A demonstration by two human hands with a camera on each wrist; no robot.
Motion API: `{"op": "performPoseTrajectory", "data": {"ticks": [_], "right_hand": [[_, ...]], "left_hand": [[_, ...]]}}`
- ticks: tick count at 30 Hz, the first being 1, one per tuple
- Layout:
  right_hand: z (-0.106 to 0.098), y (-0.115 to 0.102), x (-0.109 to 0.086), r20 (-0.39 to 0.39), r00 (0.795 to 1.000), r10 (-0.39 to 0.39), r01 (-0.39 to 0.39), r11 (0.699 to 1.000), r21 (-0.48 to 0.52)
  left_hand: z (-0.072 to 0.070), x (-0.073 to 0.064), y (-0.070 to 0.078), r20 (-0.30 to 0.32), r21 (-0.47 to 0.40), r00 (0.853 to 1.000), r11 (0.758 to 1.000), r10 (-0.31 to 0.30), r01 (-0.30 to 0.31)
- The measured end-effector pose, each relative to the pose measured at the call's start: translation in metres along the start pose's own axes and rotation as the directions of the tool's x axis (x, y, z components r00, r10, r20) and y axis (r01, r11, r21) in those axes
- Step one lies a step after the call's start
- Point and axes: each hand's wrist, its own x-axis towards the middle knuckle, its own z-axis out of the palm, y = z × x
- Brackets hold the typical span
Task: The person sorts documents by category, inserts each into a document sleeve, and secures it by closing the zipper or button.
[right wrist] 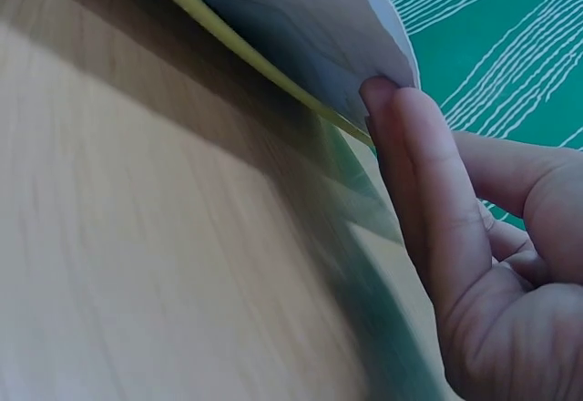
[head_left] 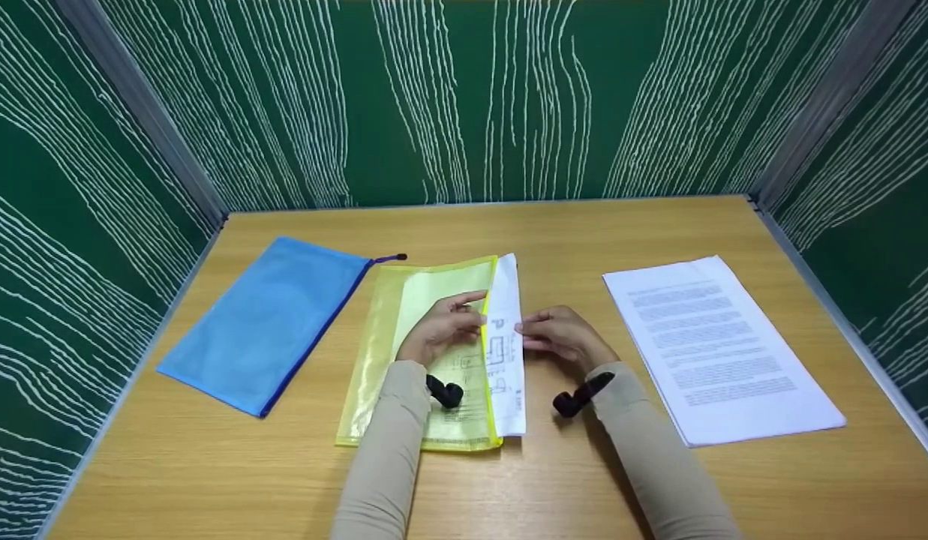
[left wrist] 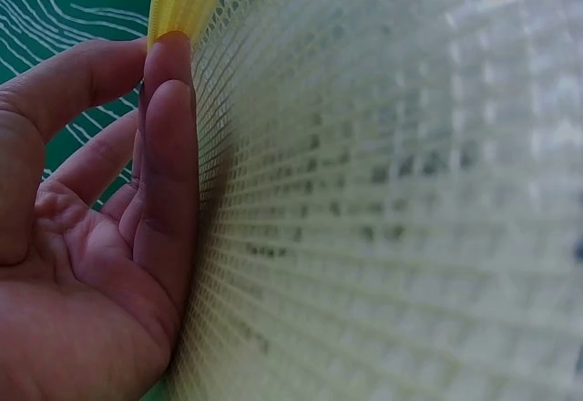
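A yellow mesh zip pouch [head_left: 362,375] lies in the middle of the table, with printed papers showing through it. My left hand [head_left: 445,328] pinches its yellow zip edge [left wrist: 187,0] between thumb and fingertips. White papers [head_left: 511,300] with printed diagrams stick out of the pouch's right side. On their outer edge my right hand [head_left: 561,334] has a pinch grip, thumb against fingers. In the right wrist view the paper stack [right wrist: 364,32] curves up from the fingertips, with the yellow edge just below it.
A blue zip pouch [head_left: 272,322] with a dark blue zip lies at the left. To the right rests a stack of printed white sheets [head_left: 715,360]. Green walls [head_left: 464,97] with white wavy lines enclose the wooden table [head_left: 554,487] at the back and sides.
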Motion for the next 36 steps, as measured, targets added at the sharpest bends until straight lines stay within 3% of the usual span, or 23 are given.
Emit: {"op": "performPoseTrajectory", "data": {"ticks": [36], "right_hand": [[0.027, 0.009, 0.008, -0.043, 0.998, -0.046, 0.048, 0.997, 0.060]], "left_hand": [[0.002, 0.000, -0.003, 0.017, -0.074, 0.999, 0.996, 0.048, -0.047]]}}
